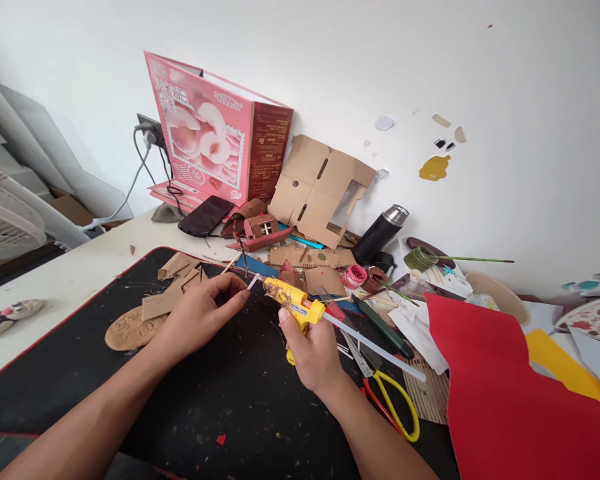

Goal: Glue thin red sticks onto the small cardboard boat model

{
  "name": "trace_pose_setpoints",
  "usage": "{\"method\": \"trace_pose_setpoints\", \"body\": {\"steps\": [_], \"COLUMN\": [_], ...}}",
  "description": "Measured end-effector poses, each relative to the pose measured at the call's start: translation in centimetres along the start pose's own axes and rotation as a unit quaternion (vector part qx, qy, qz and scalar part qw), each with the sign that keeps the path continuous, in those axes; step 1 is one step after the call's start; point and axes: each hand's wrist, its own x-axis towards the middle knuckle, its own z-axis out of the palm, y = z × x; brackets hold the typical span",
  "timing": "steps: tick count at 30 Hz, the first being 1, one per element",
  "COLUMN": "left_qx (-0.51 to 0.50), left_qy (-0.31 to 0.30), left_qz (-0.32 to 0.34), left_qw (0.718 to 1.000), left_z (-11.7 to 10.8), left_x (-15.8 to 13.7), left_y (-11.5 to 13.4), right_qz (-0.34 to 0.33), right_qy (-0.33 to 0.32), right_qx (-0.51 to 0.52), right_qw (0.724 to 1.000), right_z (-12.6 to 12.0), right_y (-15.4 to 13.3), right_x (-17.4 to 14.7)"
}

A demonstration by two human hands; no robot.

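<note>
My right hand (314, 350) is wrapped round a yellow hot glue gun (293, 299), its body smeared with brown stains. A long translucent glue stick (375, 345) sticks out of the gun's rear. The nozzle points left, close to a small white strip (253, 282) pinched between the fingertips of my left hand (213, 310). Whether nozzle and strip touch, I cannot tell. Left of my left hand lie cardboard scraps (163, 303) and an oval brown piece with raised markings (130, 332). Just beyond the hands sits a small brown-red model boat (261, 232).
A black mat (220, 407) covers the table. Scissors (387, 400), a green-handled cutter (383, 327) and red paper (510, 393) lie to the right. Behind stand a pink box (205, 133), a cut cardboard sheet (320, 187), a black flask (380, 233) and paint pots (354, 276). A phone (206, 215) lies back left.
</note>
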Motion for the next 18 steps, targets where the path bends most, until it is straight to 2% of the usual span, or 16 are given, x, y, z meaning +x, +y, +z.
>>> {"method": "trace_pose_setpoints", "body": {"steps": [18], "left_qx": [0.007], "left_qy": [0.003], "left_qz": [0.005], "left_qw": [1.0], "left_z": [-0.07], "left_x": [0.02], "left_y": [0.02], "right_qz": [-0.005], "right_qy": [0.006], "right_qx": [0.001], "right_qw": [1.0], "right_z": [0.0], "right_y": [-0.1], "right_x": [0.1]}}
